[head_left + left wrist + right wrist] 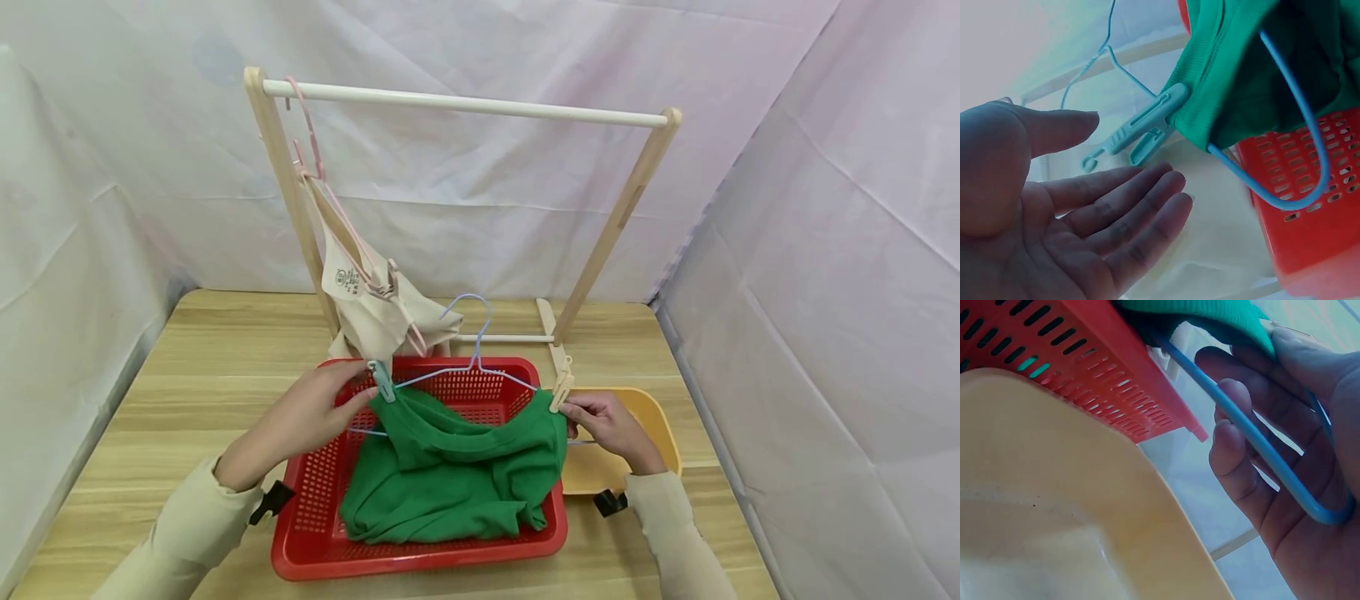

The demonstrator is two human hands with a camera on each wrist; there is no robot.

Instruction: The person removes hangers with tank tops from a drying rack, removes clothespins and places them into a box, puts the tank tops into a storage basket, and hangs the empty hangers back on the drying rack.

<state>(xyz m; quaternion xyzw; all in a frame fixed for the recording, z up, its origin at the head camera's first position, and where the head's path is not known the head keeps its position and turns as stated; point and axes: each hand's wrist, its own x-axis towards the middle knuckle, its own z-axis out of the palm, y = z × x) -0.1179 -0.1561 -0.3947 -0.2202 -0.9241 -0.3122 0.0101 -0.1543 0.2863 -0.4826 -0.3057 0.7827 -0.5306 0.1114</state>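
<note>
A green shirt (457,475) hangs over a blue wire hanger (477,342), its lower part lying in a red basket (300,500). A teal clothespin (382,382) clips the left side of the neckline to the hanger, and a cream clothespin (562,387) sits on the right side. My left hand (311,417) is spread around the teal clothespin; in the left wrist view thumb and fingers (1125,212) stand apart from it. With thumb and bent fingers, my right hand (607,425) pinches the shirt just below the cream clothespin. The hanger's end loop (1260,444) passes across that palm.
Behind the basket stands a wooden rack with a white rail (465,102). A beige garment (367,308) hangs at its left from a pink hanger (309,125). A yellow tray (660,417) lies right of the basket, partly under my right hand. White cloth walls surround the table.
</note>
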